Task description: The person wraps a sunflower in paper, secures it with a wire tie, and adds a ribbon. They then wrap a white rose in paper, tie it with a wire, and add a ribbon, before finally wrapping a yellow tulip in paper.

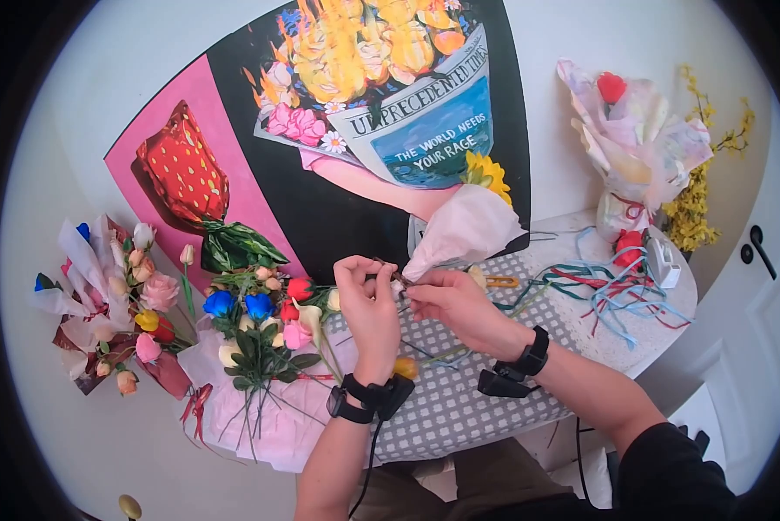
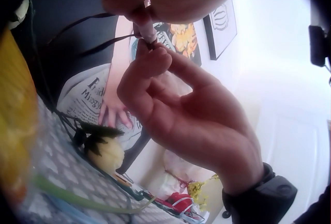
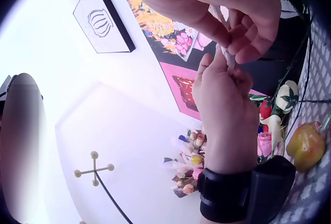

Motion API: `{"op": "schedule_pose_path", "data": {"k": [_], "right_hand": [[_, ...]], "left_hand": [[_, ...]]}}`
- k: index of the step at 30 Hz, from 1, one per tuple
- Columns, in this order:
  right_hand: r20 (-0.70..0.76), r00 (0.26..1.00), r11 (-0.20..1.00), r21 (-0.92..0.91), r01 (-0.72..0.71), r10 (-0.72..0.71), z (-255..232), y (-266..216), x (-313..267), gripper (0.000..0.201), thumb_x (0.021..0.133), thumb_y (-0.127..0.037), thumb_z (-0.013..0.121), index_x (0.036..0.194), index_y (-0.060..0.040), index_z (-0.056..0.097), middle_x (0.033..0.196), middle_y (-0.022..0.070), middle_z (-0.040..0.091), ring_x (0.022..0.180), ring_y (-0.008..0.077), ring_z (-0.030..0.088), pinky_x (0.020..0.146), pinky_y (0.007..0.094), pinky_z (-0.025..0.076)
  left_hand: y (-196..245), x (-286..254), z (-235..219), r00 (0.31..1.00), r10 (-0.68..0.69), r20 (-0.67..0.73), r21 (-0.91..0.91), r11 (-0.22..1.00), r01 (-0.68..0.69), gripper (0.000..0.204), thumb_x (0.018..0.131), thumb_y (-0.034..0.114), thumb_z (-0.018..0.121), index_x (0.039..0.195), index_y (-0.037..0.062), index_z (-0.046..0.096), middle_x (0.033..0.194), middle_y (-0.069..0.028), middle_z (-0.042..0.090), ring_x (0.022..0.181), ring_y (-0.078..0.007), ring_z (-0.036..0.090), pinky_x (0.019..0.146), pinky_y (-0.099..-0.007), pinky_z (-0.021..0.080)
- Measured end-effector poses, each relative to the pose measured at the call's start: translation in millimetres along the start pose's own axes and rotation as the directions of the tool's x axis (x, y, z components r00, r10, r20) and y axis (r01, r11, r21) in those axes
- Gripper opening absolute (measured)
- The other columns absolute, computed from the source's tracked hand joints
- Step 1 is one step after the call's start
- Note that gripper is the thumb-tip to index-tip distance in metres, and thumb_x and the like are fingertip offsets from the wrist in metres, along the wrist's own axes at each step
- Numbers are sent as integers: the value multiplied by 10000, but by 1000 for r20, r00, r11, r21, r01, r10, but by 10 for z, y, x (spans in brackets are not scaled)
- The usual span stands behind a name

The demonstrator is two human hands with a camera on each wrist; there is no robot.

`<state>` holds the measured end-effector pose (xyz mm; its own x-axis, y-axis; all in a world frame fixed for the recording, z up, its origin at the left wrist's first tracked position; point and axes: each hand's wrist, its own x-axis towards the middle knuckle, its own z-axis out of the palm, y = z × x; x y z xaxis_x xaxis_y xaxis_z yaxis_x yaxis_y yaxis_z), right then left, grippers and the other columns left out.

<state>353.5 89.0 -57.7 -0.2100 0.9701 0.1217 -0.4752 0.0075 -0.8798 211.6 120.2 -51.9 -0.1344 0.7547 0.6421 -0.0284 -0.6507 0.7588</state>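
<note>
A yellow sunflower (image 1: 487, 176) wrapped in pale paper (image 1: 464, 230) stands between my hands, its paper gathered to a narrow neck (image 2: 147, 30). A dark ribbon (image 2: 88, 22) runs round that neck, two lengths trailing off in the left wrist view. With fingers curled, my left hand (image 1: 370, 313) pinches the ribbon on the neck's left side. From the other side my right hand (image 1: 468, 306) pinches it between thumb and forefinger, fingertips right at the neck. Fingers partly hide the crossing of the ribbon.
Loose artificial flowers, including a blue rose (image 1: 260, 306), lie left on pink paper (image 1: 277, 425). A wrapped bouquet (image 1: 160, 300) is at far left, another (image 1: 633, 130) at back right. Tangled ribbons (image 1: 616, 282) lie right. A large painting (image 1: 268, 191) leans behind the checked cloth (image 1: 459, 417).
</note>
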Motion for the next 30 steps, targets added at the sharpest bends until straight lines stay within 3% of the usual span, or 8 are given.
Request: {"op": "schedule_pose_path", "data": {"k": [7,13,15,18,25,27,30], "right_hand": [[-6,997,997,28,-76,76,-19,-11,-9,179,978,-146,656,1054,12,691,881,37,663,800,118,634,750,279,528],[40,998,972,228,-56,49,49,-45,-20,166,994,-193,581,1046,-42,628,931,3,616,833,115,594,729,305,488],[257,961,930,318,-184,102,-9,-27,-3,157,997,-226,535,983,-79,588,930,-12,583,820,113,572,712,309,475],[310,940,926,295,-237,142,23,-48,-19,156,993,-242,514,941,-102,562,887,-14,554,788,118,554,698,308,463],[218,967,963,206,-175,129,42,-41,-39,142,1004,-218,527,967,-94,586,918,-7,604,801,110,571,694,303,473],[50,990,935,325,-143,134,86,-89,-59,146,1006,-211,535,985,-84,604,948,11,646,796,96,578,693,277,478],[82,988,906,395,-152,131,14,-60,-20,165,1009,-222,528,995,-81,610,969,32,678,705,81,542,609,232,445]], "left_hand": [[-11,38,-25,1000,22,-17,-82,996,-23,257,941,-110,624,1084,18,453,967,-83,610,904,-143,681,770,-239,538],[-29,69,-62,999,-8,-33,-95,995,4,253,945,-110,617,1085,16,449,974,-89,605,939,-155,679,808,-248,538],[-16,80,-65,999,-20,-33,-117,993,16,249,949,-103,618,1085,17,447,981,-91,596,947,-155,675,805,-247,537],[-56,76,-65,1000,14,-28,-93,996,-16,239,956,-88,618,1088,17,448,989,-90,590,938,-149,663,797,-241,532],[-65,95,-90,994,104,-15,-57,993,-105,235,963,-67,624,1097,22,454,981,-84,598,914,-138,646,769,-237,519],[-47,106,-92,998,-14,-60,-115,993,7,253,949,-99,622,1097,14,451,954,-92,602,923,-163,664,766,-253,531],[-135,111,-98,998,47,-37,-93,994,-50,253,948,-90,627,1099,16,454,950,-94,608,912,-163,668,767,-253,527]]}}
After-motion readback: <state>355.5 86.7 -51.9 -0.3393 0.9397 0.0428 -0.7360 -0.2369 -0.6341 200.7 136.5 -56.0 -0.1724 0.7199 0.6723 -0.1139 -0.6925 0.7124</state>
